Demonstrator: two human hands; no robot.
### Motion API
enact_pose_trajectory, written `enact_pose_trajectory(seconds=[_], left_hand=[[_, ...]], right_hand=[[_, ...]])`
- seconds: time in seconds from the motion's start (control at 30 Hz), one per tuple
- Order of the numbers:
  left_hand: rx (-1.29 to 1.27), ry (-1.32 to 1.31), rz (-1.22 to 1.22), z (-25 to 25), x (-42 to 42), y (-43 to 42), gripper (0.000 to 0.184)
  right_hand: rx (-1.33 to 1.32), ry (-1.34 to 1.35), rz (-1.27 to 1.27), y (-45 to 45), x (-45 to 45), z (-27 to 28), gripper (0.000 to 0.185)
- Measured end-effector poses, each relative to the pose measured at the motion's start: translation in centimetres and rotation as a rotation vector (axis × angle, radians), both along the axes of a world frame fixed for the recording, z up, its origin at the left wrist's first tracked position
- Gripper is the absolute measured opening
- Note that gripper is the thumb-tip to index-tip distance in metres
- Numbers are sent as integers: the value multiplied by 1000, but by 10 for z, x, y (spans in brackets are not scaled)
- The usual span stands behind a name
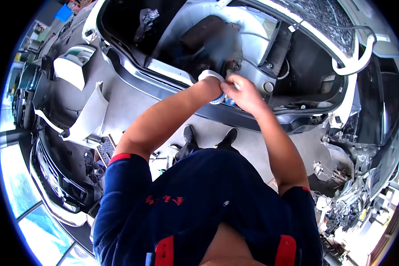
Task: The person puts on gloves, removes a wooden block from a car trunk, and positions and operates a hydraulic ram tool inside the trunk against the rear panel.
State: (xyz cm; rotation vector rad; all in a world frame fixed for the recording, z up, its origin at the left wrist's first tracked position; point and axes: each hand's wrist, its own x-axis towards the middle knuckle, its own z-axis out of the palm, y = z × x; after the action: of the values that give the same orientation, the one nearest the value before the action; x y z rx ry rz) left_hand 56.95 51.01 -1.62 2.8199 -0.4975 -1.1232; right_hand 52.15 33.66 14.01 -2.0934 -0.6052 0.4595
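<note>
My left hand (211, 88) is over the rear sill of a white car's open trunk. A white ring with a blue-and-white edge, looking like a roll of tape (217, 100), circles this hand or wrist. Its fingers are hidden. Close against it on the right is my right hand (244, 92), fingers curled and pinched together at the ring's side. Whatever sits between those fingertips is too small to make out. Below both hands runs the dark rear bumper (181, 104).
In the trunk well (257, 22) lie dark items, partly blurred. A white strut or tube (357, 62) stands out at the right. Removed bumper parts (57, 173) and a white panel (86, 119) lie left; metal scrap (354, 195) is piled right. My shoes (228, 136) are behind the bumper.
</note>
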Motion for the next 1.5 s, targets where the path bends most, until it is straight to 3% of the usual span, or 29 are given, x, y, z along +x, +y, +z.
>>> enact_pose_trajectory(seconds=[0.03, 0.07, 0.13, 0.17, 0.23, 0.33, 0.43, 0.53, 0.57, 0.67, 0.8, 0.83, 1.0, 1.07, 1.13, 1.2, 1.23, 1.33, 1.5], left_hand=[[-45, 45, -98, -14, 3, 6, 37], [135, 31, -35, 71, -18, -15, 34], [178, 128, 7, 33, -22, -19, 33], [135, 2, -129, 5, -28, -9, 34], [207, 63, -9, 46, -46, -31, 34], [252, 128, 133, 54, -60, -62, 32], [301, 123, 199, 43, -68, -90, 31], [402, 103, 264, 29, -74, -100, 29], [444, 89, 294, 25, -75, -100, 29], [665, 37, 403, 11, -75, -110, 29], [1036, -105, 556, -11, -63, -117, 29], [1004, -170, 535, -8, -59, -109, 30], [-407, -603, -14, 44, -34, -1, 35], [50, -329, 226, 87, -28, -2, 51], [219, -477, 496, 65, -24, 2, 59], [-60, -387, 678, 65, -13, 7, 51], [-76, -355, 717, 71, -12, 12, 49], [-94, -459, 800, 74, -7, 14, 47], [-139, -484, 989, 82, -5, 15, 58]], right_hand=[[13, 93, 57, -3, 4, -5, 32], [40, 140, 91, -4, 3, -10, 31], [-63, 151, 169, -6, 4, -5, 30], [-64, 150, 182, -2, 4, 4, 30], [-640, 24, 319, 4, 1, 26, 33], [-1080, 66, 345, 15, -4, 5, 39], [-1138, -21, 294, 23, 2, -7, 40], [-978, 96, 80, 26, 15, -16, 40], [-854, -20, 43, 25, 6, -26, 32], [-736, -262, 112, 44, -24, -7, 35], [-373, -661, 248, 43, -50, -1, 39], [-321, -669, 271, 43, -58, 6, 39], [-294, -645, 241, 38, -47, 8, 35], [-459, -648, 190, 31, -30, -1, 26], [-626, -521, 54, 38, -9, -3, 34], [-745, -359, -79, 49, 11, -4, 46], [-694, -320, -149, 49, 14, -5, 56], [-597, -312, -207, 54, 7, -21, 54], [-695, -397, -97, 55, 0, -23, 38]])
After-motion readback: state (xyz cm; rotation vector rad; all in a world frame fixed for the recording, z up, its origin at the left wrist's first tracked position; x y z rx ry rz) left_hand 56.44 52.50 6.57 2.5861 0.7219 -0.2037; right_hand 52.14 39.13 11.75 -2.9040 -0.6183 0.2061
